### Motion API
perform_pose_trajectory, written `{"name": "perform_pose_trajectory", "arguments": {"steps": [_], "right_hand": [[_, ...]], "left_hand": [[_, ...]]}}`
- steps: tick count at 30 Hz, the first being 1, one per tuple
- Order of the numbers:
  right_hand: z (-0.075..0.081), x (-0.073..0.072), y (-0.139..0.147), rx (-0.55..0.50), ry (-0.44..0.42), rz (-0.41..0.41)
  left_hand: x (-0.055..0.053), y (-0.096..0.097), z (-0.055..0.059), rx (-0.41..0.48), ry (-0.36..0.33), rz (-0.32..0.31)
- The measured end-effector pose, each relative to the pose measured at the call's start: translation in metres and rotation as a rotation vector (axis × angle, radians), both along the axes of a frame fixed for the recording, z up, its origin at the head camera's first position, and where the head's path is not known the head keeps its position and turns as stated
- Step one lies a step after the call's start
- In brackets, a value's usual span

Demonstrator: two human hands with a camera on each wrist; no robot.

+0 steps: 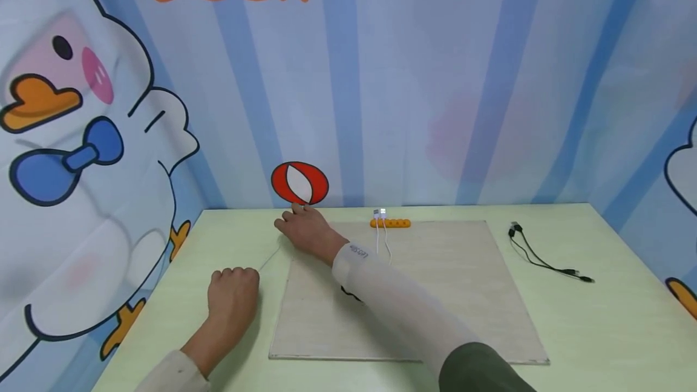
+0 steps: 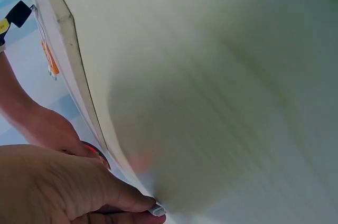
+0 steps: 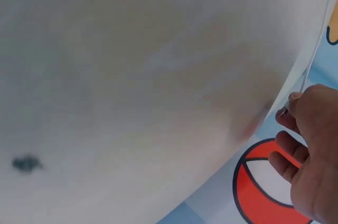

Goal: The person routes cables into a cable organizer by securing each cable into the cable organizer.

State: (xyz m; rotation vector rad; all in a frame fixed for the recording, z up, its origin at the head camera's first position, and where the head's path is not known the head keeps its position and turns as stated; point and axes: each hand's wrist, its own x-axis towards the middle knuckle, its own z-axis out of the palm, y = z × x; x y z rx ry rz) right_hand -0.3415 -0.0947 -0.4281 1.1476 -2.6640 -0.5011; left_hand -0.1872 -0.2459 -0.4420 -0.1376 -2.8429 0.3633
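A thin white cable (image 1: 269,258) runs taut between the two hands over the left part of the table. My left hand (image 1: 234,298), low on the left, pinches one end; its grey-white connector (image 2: 157,211) pokes out past the thumb and finger. Farther back, my right hand (image 1: 310,231) reaches across the board's back left corner. Thumb and forefinger pinch the cable's other end (image 3: 285,110), while the remaining fingers are loosely bent. An orange cable holder (image 1: 405,223) stands at the board's back edge, with two white USB cables (image 1: 383,213) set in it.
A flat greyish board (image 1: 452,301) lies on the pale table (image 1: 626,331). Black USB cables (image 1: 544,262) rest right of the board. Something thin and black (image 1: 351,294) shows partly beneath the right sleeve. Behind the table hangs a printed backdrop (image 1: 403,77).
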Motion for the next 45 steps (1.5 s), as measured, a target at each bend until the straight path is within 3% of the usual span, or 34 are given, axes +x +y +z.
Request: {"name": "perform_pose_trajectory", "arguments": {"steps": [13, 22, 35, 42, 45], "right_hand": [[0.011, -0.015, 0.019, -0.023, -0.074, -0.047], [0.02, -0.017, 0.029, -0.003, -0.074, -0.043], [0.027, -0.018, 0.042, 0.004, -0.047, -0.108], [0.027, -0.02, 0.054, -0.016, -0.063, -0.107], [0.028, -0.019, 0.061, -0.011, -0.075, -0.116]], "left_hand": [[0.001, 0.018, -0.004, -0.015, 0.199, -0.075], [0.004, 0.029, -0.002, -0.037, 0.19, -0.067], [0.007, 0.046, 0.001, -0.058, 0.241, -0.117], [0.007, 0.057, 0.005, -0.055, 0.184, -0.125], [0.007, 0.06, 0.005, -0.045, 0.191, -0.143]]}}
